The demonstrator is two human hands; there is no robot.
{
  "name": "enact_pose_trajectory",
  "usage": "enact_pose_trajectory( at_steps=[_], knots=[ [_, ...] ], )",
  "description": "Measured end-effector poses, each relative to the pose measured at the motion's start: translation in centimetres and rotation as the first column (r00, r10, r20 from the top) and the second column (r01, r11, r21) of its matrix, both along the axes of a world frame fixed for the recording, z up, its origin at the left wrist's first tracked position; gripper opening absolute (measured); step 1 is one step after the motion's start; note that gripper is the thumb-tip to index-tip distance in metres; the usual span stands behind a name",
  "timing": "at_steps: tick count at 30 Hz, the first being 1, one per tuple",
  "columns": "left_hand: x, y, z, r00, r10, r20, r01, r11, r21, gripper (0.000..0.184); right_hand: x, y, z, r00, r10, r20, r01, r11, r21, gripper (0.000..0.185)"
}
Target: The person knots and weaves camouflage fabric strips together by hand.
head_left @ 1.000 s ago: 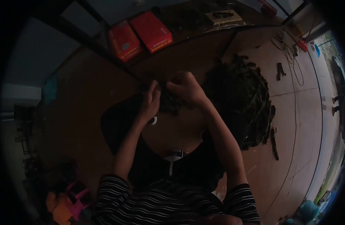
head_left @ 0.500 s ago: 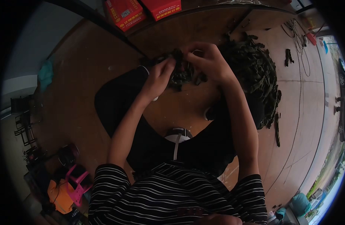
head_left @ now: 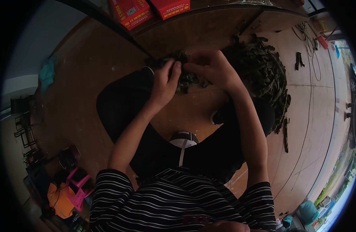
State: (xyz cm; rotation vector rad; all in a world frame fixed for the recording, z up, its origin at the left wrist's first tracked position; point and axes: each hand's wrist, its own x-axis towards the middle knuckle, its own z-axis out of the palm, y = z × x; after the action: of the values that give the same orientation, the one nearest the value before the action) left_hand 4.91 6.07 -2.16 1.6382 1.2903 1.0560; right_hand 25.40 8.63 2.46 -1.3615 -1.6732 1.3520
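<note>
My left hand [head_left: 165,82] has its thumb and fingers brought together over a small heap of dark green strips [head_left: 182,86] on the floor between my knees. Close by on the right, my right hand [head_left: 214,70] is curled with thumb and fingers pinched, its fingertips near those of the left. Whatever lies between the fingertips of either hand is too small and dark to tell. A larger pile of dark green leafy strips [head_left: 265,71] lies to the right, beside my right knee.
Red boxes [head_left: 132,13] stand on a low wooden shelf [head_left: 178,33] ahead. Cables [head_left: 311,50] and loose dark strips [head_left: 299,61] lie on the floor at the right. A pink stool [head_left: 78,189] and orange cloth [head_left: 61,201] are at the lower left.
The view has tilted down and brightened since the first frame. In the last half second my right hand has turned slightly and its fingers have curled in closer to my left hand.
</note>
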Motion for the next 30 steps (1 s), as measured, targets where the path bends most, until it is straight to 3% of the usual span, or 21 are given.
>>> enact_pose_trajectory(
  at_steps=[3, 6, 11, 19, 21, 27, 30],
  knots=[
    [0.2, -0.2, 0.4, 1.0, 0.004, -0.013, -0.005, 0.999, -0.042, 0.035, 0.2, 0.1, 0.0, 0.991, -0.044, -0.124, 0.029, 0.993, -0.116, 0.03],
    [0.1, -0.2, 0.3, 1.0, -0.002, -0.022, 0.001, 0.999, -0.044, 0.034, 0.3, -0.1, 1.6, 0.998, -0.03, -0.046, 0.023, 0.989, -0.143, 0.03],
    [0.2, 0.0, -0.1, 0.996, -0.017, -0.093, 0.036, 0.978, 0.207, 0.027, 0.2, -0.3, 0.8, 0.997, -0.055, -0.062, 0.049, 0.995, -0.085, 0.027],
    [0.1, -0.1, -0.4, 0.994, -0.016, -0.113, 0.039, 0.978, 0.207, 0.026, 0.4, -0.2, -0.1, 0.995, -0.048, -0.09, 0.046, 0.999, -0.017, 0.023],
    [0.1, -0.1, -0.2, 0.994, -0.017, -0.112, 0.04, 0.978, 0.203, 0.026, 0.4, -0.1, -0.3, 0.98, -0.041, -0.193, 0.027, 0.997, -0.073, 0.023],
    [-0.1, -0.1, 0.2, 0.996, -0.045, -0.082, 0.058, 0.984, 0.17, 0.026, -0.2, 0.0, 0.0, 0.962, -0.051, -0.267, -0.008, 0.976, -0.217, 0.028],
    [-0.4, -0.1, 0.2, 0.996, -0.064, -0.063, 0.073, 0.988, 0.139, 0.026, -0.5, 0.1, -0.5, 0.958, -0.048, -0.282, -0.007, 0.982, -0.19, 0.027]
  ],
)
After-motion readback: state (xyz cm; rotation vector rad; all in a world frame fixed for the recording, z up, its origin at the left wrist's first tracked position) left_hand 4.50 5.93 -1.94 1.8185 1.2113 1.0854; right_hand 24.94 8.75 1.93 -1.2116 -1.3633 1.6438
